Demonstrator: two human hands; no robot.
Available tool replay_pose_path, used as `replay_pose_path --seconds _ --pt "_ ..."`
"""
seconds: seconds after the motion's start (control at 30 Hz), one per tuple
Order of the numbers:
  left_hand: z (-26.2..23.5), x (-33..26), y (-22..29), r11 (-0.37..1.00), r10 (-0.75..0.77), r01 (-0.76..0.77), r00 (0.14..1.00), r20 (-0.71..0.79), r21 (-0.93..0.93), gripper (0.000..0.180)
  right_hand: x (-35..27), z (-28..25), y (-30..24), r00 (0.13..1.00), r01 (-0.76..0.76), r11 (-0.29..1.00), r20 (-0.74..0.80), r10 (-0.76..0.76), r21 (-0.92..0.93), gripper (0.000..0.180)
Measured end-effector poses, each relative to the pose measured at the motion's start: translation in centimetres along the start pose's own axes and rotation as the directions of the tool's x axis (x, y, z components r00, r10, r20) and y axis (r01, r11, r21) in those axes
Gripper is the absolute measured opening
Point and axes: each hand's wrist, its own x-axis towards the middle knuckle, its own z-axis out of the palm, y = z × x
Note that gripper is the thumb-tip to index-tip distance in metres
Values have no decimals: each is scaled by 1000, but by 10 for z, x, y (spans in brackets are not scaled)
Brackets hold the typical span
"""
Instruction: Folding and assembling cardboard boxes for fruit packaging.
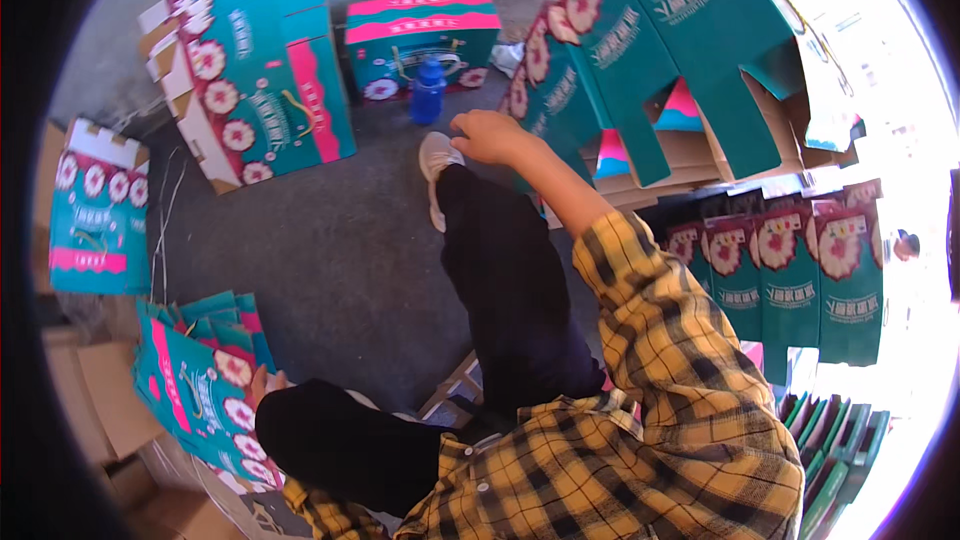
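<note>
Touching the left hand [267, 382], a teal carton [198, 386] extends leftward.

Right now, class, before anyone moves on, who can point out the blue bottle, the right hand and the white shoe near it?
Blue bottle [427, 100]: head view, middle of its body.
Right hand [489, 137]: head view, back of the hand.
White shoe [435, 154]: head view, toward its toe.
</note>
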Motion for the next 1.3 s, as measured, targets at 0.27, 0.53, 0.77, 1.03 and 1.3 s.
replay_pose_path --seconds 0.27,0.53,0.77,1.03,1.3 --pt "-94 -69 210 905 223 -100 939 261 -414 52 19 99 79 913 -222 915 259 316 -337 35" --pt "-53 -72 265 754 243 -357 931 272 552 47 30 144 121 876 13 818 401 268 -575 28" --pt "-44 -54 269 747 238 -353 933 269 563 44 8 187 179 925 211 711 372 76 -670 24" --pt "-32 -39 273 737 233 -349 935 268 578 44 8 183 201 912 266 652 405 70 -710 28" --pt "-16 -22 280 688 219 -338 940 262 642 42 -12 178 258 900 257 689 427 84 -678 37"
